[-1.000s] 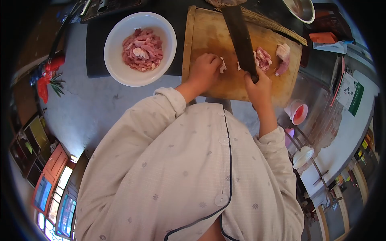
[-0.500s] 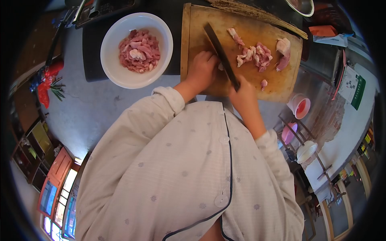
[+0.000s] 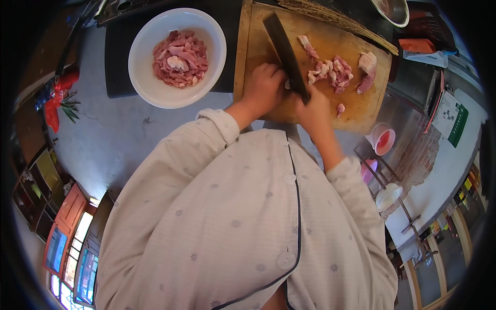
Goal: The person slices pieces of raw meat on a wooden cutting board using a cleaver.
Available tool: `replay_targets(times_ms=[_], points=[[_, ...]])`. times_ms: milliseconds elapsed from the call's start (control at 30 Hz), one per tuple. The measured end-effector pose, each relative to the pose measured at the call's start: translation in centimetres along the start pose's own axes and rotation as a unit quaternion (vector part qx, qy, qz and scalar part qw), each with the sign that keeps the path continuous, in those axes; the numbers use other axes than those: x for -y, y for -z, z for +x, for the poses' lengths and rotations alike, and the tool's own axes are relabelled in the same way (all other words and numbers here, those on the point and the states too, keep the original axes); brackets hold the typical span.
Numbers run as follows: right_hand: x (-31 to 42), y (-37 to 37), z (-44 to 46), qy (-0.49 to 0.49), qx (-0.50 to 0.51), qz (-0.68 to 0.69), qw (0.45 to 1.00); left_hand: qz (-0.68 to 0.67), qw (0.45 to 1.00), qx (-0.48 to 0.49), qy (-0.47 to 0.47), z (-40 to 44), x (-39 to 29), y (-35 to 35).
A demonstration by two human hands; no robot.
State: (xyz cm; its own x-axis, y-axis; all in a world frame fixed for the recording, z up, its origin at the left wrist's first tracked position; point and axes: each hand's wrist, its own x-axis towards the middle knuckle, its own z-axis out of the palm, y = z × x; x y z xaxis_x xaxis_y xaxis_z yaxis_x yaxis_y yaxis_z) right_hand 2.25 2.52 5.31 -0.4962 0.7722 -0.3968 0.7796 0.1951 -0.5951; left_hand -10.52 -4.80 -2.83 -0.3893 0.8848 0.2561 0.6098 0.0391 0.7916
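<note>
My right hand [image 3: 314,109] is closed round the handle of a dark-bladed cleaver [image 3: 284,49]. The blade points away from me over the wooden cutting board [image 3: 372,111], close beside my left fingertips. With its fingers curled down, my left hand [image 3: 263,89] holds a piece of meat [image 3: 287,83], mostly hidden; only a pale bit shows by the blade. To the right of the cleaver lie a strip of meat [image 3: 308,46], a heap of raw meat [image 3: 338,73], a larger chunk [image 3: 367,72] and a small scrap [image 3: 340,109].
A white bowl [image 3: 139,77] of cut raw meat [image 3: 180,59] stands left of the board. Dry stalks [image 3: 336,21] lie along the board's far edge. A metal bowl [image 3: 400,18] sits at the far right, near an orange and white packet [image 3: 417,47]. Below the board is a pink-white bucket [image 3: 382,139].
The cleaver has tilted, so more of its blade face shows beside my left fingers. Both hands have shifted only slightly. The whole view has moved a little.
</note>
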Motion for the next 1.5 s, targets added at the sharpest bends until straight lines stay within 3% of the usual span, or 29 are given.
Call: replay_targets(times_ms=[167,400,500,1000,1300,1500], points=[[-0.6,1.5,4.3,-0.057,0.054,0.094,0.992,0.020,1.000,-0.022,-0.006,-0.3,-0.4,0.1],[-1.8,3.2,-2.1,0.016,0.023,-0.033,0.999,0.008,1.000,-0.013,-0.026,-0.6,0.2,0.2],[-1.4,3.8,-4.5,-0.065,0.072,-0.040,0.995,0.012,1.000,0.006,-0.016,-0.4,-0.1,0.6],[-0.6,4.6,-6.8,-0.119,0.073,-0.038,0.989,-0.015,1.000,-0.003,-0.006,-0.4,0.2,0.5],[-1.3,4.3,-5.5,-0.065,0.074,-0.027,0.995,-0.026,0.999,-0.014,-0.013,-0.4,0.4,0.6],[-0.8,5.5,-5.9,-0.092,0.099,-0.074,0.988,-0.018,0.999,-0.024,-0.011,-0.5,0.6,0.3]])
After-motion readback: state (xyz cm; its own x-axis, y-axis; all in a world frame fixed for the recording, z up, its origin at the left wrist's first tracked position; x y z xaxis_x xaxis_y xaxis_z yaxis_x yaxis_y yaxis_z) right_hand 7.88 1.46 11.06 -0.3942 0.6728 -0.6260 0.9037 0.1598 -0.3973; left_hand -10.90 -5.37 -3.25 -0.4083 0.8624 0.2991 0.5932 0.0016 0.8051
